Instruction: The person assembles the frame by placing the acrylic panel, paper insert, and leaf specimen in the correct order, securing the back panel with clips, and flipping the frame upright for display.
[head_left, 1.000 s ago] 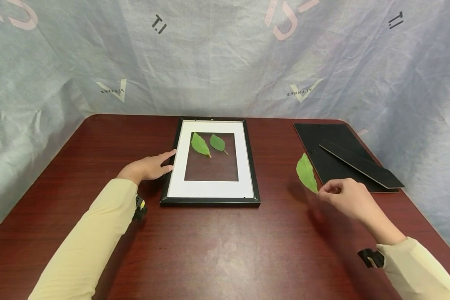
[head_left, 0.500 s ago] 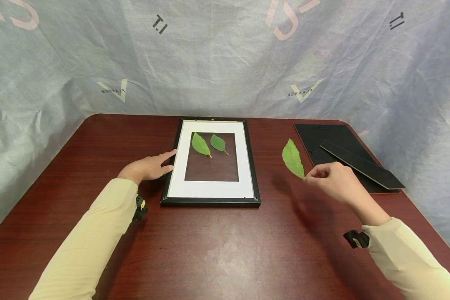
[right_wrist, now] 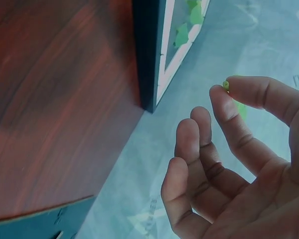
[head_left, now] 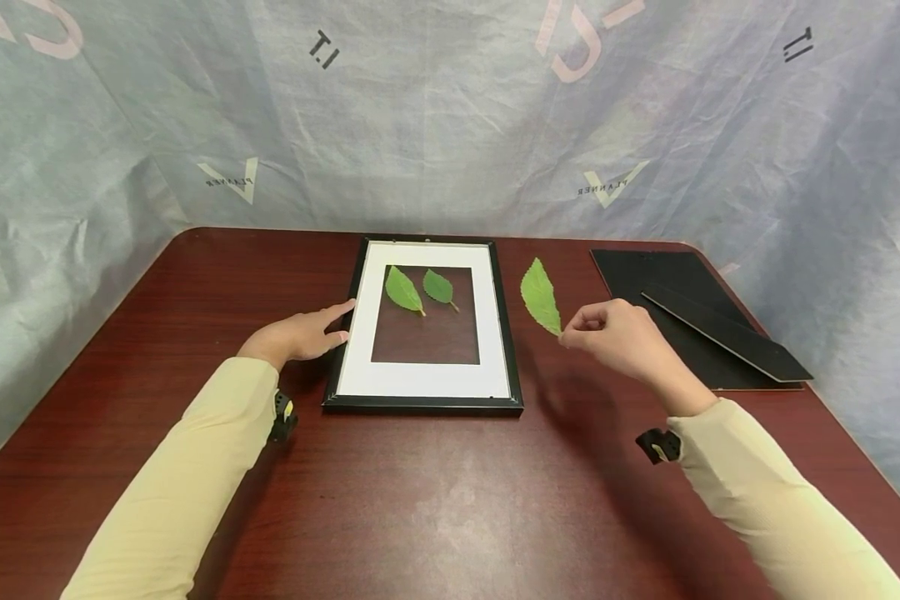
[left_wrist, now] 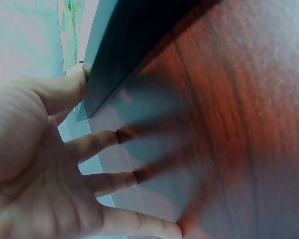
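A black picture frame with a white mat lies on the table. Two green leaves, a longer leaf and a smaller leaf, rest side by side in the upper part of the mat's opening. My left hand touches the frame's left edge with straight fingers; in the left wrist view its fingertips reach the tabletop beside the frame. Between thumb and index finger my right hand pinches the stem of a third leaf, held in the air just right of the frame, tip upward.
A black backing board with a black stand flap raised across it lies at the right of the reddish-brown table. Grey printed fabric hangs behind and along the sides.
My right hand has carried the third leaf leftward and away from me, from beside the backing board to near the frame. The left hand and the frame have stayed in place.
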`<action>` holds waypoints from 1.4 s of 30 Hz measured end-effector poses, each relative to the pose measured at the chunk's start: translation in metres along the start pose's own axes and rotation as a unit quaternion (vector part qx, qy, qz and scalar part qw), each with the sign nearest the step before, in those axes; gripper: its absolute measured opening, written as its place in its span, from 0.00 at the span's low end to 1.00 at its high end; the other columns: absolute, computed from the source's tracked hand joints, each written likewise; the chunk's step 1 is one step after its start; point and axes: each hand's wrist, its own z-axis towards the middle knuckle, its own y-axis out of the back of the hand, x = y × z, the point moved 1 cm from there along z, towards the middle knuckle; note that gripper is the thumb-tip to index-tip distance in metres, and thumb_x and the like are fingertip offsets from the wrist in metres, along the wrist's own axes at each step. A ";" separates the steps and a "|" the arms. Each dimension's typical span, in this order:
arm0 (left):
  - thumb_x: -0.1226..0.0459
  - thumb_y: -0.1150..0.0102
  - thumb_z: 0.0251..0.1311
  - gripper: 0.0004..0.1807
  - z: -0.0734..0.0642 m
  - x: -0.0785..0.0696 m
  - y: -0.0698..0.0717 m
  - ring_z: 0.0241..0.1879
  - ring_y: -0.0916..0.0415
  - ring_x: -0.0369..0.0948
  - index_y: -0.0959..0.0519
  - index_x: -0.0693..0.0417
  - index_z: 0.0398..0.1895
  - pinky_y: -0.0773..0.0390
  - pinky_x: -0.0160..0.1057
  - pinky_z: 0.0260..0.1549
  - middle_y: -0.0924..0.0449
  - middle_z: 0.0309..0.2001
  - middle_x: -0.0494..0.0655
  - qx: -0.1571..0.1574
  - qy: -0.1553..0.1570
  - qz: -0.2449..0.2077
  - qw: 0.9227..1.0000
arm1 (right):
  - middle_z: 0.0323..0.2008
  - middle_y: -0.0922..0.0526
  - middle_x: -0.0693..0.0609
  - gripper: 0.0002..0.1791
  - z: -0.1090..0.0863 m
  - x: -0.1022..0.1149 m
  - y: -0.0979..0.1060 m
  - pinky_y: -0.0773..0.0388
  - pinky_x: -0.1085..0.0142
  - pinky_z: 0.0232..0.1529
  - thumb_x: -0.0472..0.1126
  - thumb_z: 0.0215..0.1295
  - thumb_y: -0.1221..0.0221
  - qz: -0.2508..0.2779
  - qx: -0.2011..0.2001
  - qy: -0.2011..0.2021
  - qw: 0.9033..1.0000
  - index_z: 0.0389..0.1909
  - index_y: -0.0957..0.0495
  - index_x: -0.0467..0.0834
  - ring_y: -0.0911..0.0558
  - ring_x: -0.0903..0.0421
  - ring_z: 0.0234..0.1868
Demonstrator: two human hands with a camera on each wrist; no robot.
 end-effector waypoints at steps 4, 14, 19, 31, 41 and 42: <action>0.58 0.60 0.82 0.35 0.000 0.000 0.000 0.74 0.49 0.66 0.59 0.58 0.83 0.46 0.64 0.71 0.56 0.78 0.70 0.000 0.000 -0.001 1.000 | 0.32 0.14 0.55 0.08 0.010 0.012 -0.007 0.28 0.58 0.38 0.46 0.67 0.37 0.005 0.001 0.002 1.000 0.34 0.12 0.47 0.23 0.50 0.41; 0.58 0.60 0.82 0.35 0.000 0.000 0.000 0.74 0.49 0.67 0.60 0.57 0.83 0.47 0.64 0.71 0.56 0.78 0.71 0.002 0.003 -0.001 1.000 | 0.34 0.12 0.52 0.09 0.034 0.038 -0.032 0.29 0.59 0.38 0.46 0.65 0.37 0.006 0.011 -0.006 1.000 0.34 0.11 0.45 0.22 0.50 0.41; 0.58 0.60 0.82 0.35 0.001 0.000 0.000 0.75 0.50 0.66 0.60 0.56 0.83 0.47 0.64 0.72 0.56 0.78 0.71 0.003 0.007 0.000 1.000 | 0.33 0.11 0.51 0.10 0.043 0.049 -0.044 0.29 0.58 0.38 0.45 0.64 0.36 -0.010 0.017 -0.011 1.000 0.35 0.12 0.44 0.22 0.50 0.40; 0.58 0.60 0.82 0.35 0.002 0.002 0.000 0.75 0.49 0.66 0.59 0.56 0.83 0.47 0.63 0.72 0.56 0.78 0.70 0.001 0.005 -0.002 1.000 | 0.38 0.14 0.53 0.07 0.060 0.063 -0.066 0.26 0.57 0.35 0.48 0.61 0.33 -0.068 0.049 -0.020 0.996 0.33 0.10 0.50 0.20 0.49 0.40; 0.59 0.60 0.81 0.35 0.001 0.001 0.000 0.74 0.47 0.66 0.59 0.57 0.83 0.46 0.63 0.71 0.55 0.78 0.70 0.001 0.000 -0.003 1.000 | 0.21 0.22 0.57 0.09 0.066 0.071 -0.077 0.33 0.61 0.26 0.47 0.61 0.33 -0.108 0.077 -0.031 0.991 0.23 0.12 0.49 0.27 0.55 0.30; 0.59 0.60 0.81 0.35 0.001 0.001 0.000 0.74 0.48 0.66 0.59 0.57 0.83 0.46 0.62 0.71 0.55 0.78 0.70 0.001 -0.001 -0.003 1.000 | 0.23 0.21 0.57 0.09 0.066 0.071 -0.077 0.32 0.61 0.27 0.47 0.60 0.33 -0.111 0.079 -0.034 0.990 0.24 0.11 0.50 0.27 0.55 0.30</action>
